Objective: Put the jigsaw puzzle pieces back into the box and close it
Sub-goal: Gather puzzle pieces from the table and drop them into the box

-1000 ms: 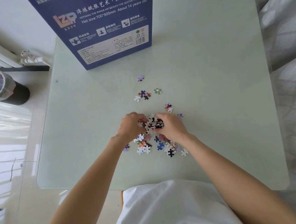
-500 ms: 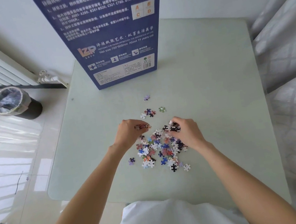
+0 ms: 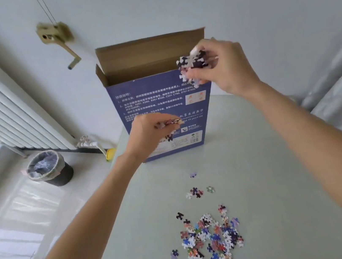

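A tall blue puzzle box stands upright at the far side of the pale green table, its brown top flap open. My right hand is raised at the box's top right corner and grips a bunch of puzzle pieces. My left hand is lower, in front of the box's face, and pinches a few pieces. A heap of loose pieces lies on the table near me. A small cluster and a single lilac piece lie farther out.
A white radiator lines the wall at left. On the floor below it stands a dark bin with a plastic liner. A hand crank hangs on the wall behind the box. White fabric borders the table at right.
Both hands have lifted off the heap with pieces in them. The right hand rose to the box's open top, the left to the box's front. The view tilted up.
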